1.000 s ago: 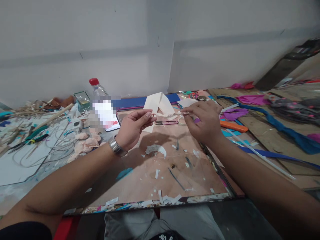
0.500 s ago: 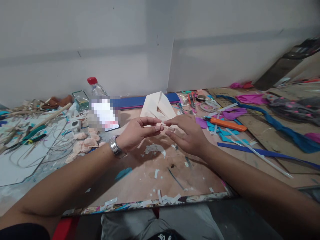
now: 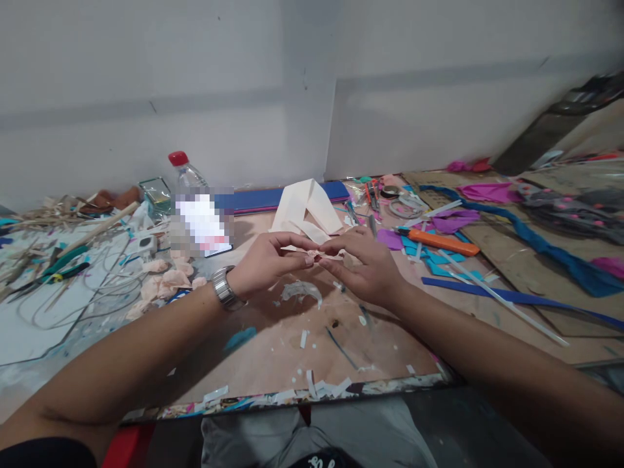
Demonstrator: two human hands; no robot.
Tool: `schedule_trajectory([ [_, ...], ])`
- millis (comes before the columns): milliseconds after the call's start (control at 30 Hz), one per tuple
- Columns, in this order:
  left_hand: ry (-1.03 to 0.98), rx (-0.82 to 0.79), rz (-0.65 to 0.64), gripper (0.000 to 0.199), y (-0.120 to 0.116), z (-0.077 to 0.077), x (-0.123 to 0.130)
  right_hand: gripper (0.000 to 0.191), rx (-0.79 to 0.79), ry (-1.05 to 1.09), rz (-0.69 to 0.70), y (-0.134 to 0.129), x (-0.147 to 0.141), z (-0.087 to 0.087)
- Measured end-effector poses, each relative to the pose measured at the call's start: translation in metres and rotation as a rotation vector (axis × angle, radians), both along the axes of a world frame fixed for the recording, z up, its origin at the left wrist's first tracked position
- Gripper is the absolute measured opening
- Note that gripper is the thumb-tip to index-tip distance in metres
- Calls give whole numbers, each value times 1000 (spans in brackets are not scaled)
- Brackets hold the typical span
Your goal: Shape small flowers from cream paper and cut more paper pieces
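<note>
My left hand [image 3: 266, 263], with a metal watch at the wrist, pinches a small pale pink piece [image 3: 314, 253] between thumb and fingertips. From the other side, my right hand [image 3: 363, 263] closes thumb and forefinger on the same piece, so the fingertips of both hands nearly meet. Fingers cover most of the piece. Just behind the hands lie folded cream paper strips [image 3: 314, 201]. Crumpled peach pieces [image 3: 163, 283] rest left of my left hand.
A lit phone [image 3: 205, 224] leans before a red-capped bottle [image 3: 179, 159]. Pliers [image 3: 63, 266], sticks and a cable lie left. An orange cutter [image 3: 439, 240], coloured scraps and a blue strip [image 3: 517, 296] lie right, beside cardboard [image 3: 526, 260]. Paper bits line the table's front edge [image 3: 287, 398].
My right hand has moved slightly left, and its thumb and forefinger have closed on the pink piece. My left hand still holds it.
</note>
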State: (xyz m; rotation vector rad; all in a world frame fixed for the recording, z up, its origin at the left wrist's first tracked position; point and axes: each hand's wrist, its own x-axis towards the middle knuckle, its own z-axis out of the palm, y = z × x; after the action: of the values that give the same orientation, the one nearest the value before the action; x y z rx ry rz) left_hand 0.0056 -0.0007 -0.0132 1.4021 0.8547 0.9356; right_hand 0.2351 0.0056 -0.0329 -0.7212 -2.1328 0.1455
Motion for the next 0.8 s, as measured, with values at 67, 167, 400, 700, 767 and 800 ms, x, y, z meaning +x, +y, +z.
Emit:
schedule_trajectory([
  [67,15,12,-18,28,0,0,-1,16,-37,10,-5,0,0,-1],
  [167,14,51,-28,24,-1,1,-1,17,-59,19,-15,-2,-1,0],
  [400,11,46,25,23,-5,5,3,16,-124,44,-54,-6,-4,3],
  [700,-71,34,21,35,-3,3,3,21,-55,24,7,-4,-4,3],
  [767,-57,48,28,35,-4,4,4,20,-42,27,11,-4,-4,3],
  [800,-52,47,28,36,-4,4,4,19,-41,26,10,-3,-4,3],
])
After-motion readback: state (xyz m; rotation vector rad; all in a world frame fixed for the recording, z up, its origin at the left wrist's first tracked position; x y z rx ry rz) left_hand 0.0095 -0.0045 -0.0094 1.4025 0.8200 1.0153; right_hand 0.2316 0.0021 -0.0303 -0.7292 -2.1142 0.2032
